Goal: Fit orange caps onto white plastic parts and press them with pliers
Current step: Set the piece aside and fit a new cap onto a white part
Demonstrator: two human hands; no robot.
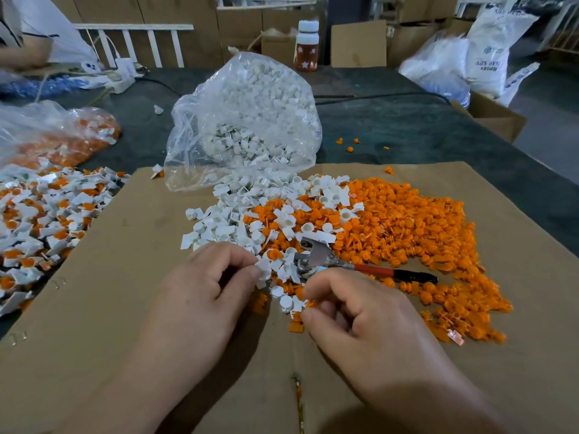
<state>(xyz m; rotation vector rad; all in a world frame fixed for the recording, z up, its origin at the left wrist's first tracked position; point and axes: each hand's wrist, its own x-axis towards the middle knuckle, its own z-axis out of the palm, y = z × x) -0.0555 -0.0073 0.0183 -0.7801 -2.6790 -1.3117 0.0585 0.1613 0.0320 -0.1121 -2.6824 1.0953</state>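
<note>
With the left hand (213, 286), pinching a white plastic part (262, 267) between thumb and curled fingertips, at the near edge of the loose white parts (232, 217). With the right hand (360, 321), fingers curled tight, nipping what looks like an orange cap (311, 304) (mostly hidden). Just beyond that hand, lying on the mixed pile and touched by neither: pliers (316, 261), red-and-black handle pointing right. Spread to the right across the cardboard sheet (125, 308): orange caps (407, 230). Behind, slumped open, a clear bag (247, 120) of white parts. Heaped at far left, assembled pieces (47, 214).
</note>
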